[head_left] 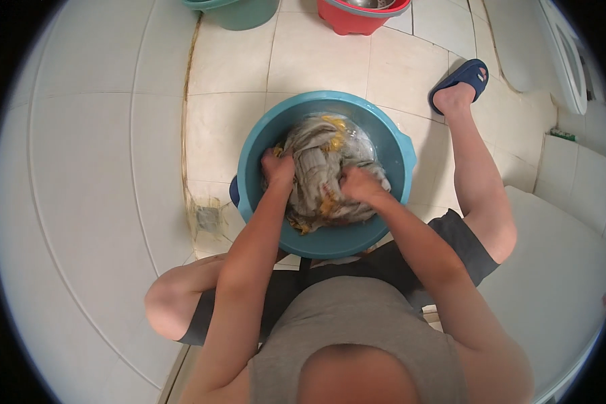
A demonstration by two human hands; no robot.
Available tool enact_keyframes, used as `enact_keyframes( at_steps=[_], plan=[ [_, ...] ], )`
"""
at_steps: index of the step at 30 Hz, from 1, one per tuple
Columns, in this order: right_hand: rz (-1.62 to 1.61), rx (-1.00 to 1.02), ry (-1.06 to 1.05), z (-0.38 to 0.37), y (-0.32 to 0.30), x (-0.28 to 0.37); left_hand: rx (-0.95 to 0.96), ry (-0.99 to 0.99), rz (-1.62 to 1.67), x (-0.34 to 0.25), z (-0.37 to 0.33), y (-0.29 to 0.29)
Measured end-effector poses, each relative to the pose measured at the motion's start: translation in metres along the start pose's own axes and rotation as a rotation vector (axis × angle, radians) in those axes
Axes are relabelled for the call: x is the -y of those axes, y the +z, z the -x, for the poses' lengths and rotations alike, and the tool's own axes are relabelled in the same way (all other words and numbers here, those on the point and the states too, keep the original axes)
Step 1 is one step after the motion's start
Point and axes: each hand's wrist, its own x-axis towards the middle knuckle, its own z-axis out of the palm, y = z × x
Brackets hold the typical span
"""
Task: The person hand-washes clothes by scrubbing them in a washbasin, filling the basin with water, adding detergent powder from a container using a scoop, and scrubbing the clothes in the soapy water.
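Note:
A round blue plastic basin (333,246) stands on the floor between my legs. Bunched inside it lies a wet grey-white cloth (311,159) with yellow patches; its folds hide what kind of piece it is. My left hand (278,167) grips the cloth at its left side, fingers curled into the folds and partly hidden. On the right, my right hand (361,183) is closed on another part of the same cloth. Some water with foam (360,145) shows at the basin's far right.
Beyond the basin are a green tub (239,15) and a red basket (354,21) with a metal strainer in it. A white wall (108,168) rises at left, over a small floor drain (207,219). My right foot wears a blue slipper (466,75); white fixtures line the right.

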Motion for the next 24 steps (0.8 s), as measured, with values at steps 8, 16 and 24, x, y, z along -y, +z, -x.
enact_keyframes(
  at_steps=[8,16,24],
  plan=[
    [0.089,0.249,-0.126,0.035,0.011,0.010,0.025,-0.263,0.196,0.010,-0.005,-0.009],
    [-0.576,-0.520,-0.083,-0.056,0.014,0.041,0.506,-0.329,0.313,0.005,-0.005,-0.036],
    [-0.519,-0.154,-0.387,-0.068,0.030,0.070,0.398,-0.453,0.648,-0.003,-0.014,-0.022]
  ],
)
